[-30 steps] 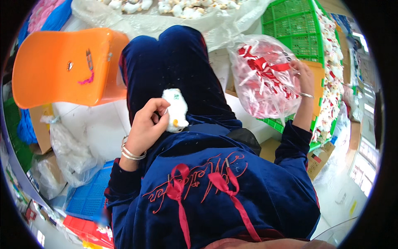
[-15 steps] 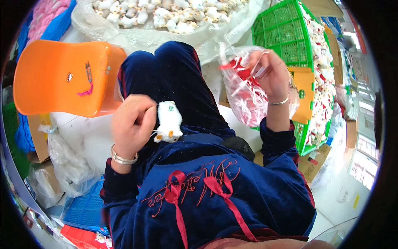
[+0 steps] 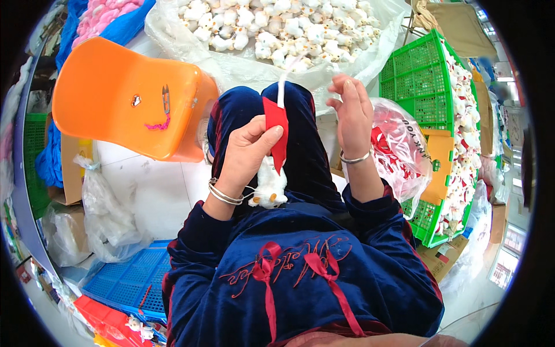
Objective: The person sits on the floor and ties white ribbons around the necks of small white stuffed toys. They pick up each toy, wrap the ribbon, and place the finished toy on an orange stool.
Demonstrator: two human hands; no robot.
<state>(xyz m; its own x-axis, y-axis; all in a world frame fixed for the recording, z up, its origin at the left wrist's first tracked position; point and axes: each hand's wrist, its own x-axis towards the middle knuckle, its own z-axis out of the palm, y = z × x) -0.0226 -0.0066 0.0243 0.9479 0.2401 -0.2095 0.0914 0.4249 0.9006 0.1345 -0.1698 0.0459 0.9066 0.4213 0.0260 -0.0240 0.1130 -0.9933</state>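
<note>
My left hand [image 3: 250, 149] pinches a small piece of red cloth [image 3: 277, 124] between thumb and fingers. A white ribbon [image 3: 281, 92] runs up from the cloth's far end. Just under the cloth, a small white plush toy [image 3: 270, 186] lies on my lap against my left hand, its orange-eared head toward me. How far my left fingers also touch the toy is hidden. To the right of the cloth, my right hand [image 3: 354, 113] is raised, palm partly turned inward and fingers apart. A faint white strip shows by its fingertips; I cannot tell whether it touches them.
A clear plastic bag [image 3: 399, 147] of red-and-white pieces stands right of my right hand, beside a green crate [image 3: 417, 72] of plush toys. Ahead, a plastic sheet [image 3: 173, 43] holds many white toys. On the left, an orange stool [image 3: 115, 98] carries thread snips [image 3: 166, 101].
My right hand has come out of the plastic bag and moved inward. The red cloth with its ribbon is now in my left hand, above the toy. The view has shifted.
</note>
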